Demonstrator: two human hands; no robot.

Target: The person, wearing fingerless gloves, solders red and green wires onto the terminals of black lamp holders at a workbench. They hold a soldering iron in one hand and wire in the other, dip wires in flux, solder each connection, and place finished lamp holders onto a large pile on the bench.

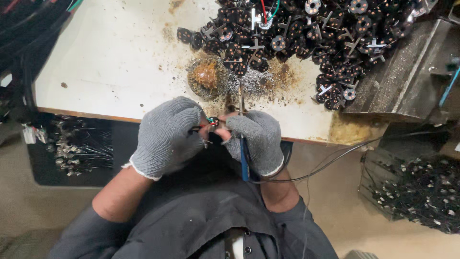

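Observation:
Both hands wear grey knit gloves and meet at the near edge of a white worktable [110, 62]. My left hand [165, 136] pinches a small black part with red and green wires [210, 123]. My right hand [256, 141] grips a blue-handled soldering iron [244, 160], its metal tip [241, 98] pointing up towards the table, close to the small part. A dark cable runs from the iron off to the right.
A large heap of small black round parts with copper coils [306, 33] covers the far right of the table. A brown residue blob and solder splatter [206, 74] lie just beyond my hands. Trays of parts sit lower left [76, 146] and lower right [421, 192].

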